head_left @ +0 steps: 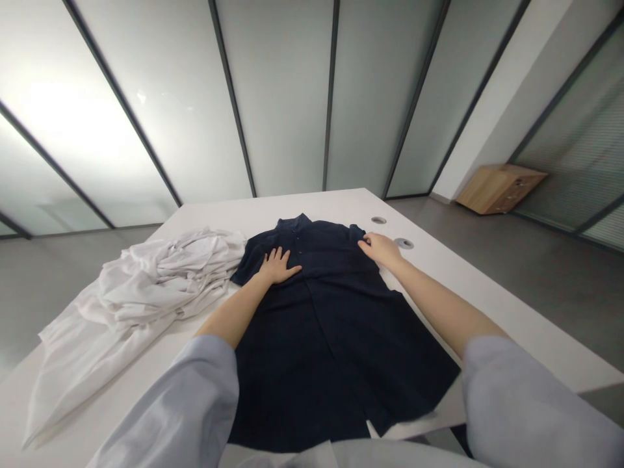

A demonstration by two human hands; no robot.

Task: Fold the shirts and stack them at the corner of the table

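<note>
Navy-blue fabric short-sleeved shirt with small-button placket [331, 331], lying front up on white flat-topped table [331, 207], with collar [295, 222] at far end. Left hand [279, 265] flat on chest, with fingers spread. Right hand [381, 248] at right-side sleeve edge [357, 232], with fingers bent close together; cannot tell if pinching cloth. Already spread out; seemingly not fully smoothed, with that edge bunched and body lightly creased. Crumpled white cloth heap [160, 273] just beside, leftward. Beyond: light-wood drawer cabinet [497, 188], frosted-glass panels [283, 97].
</note>
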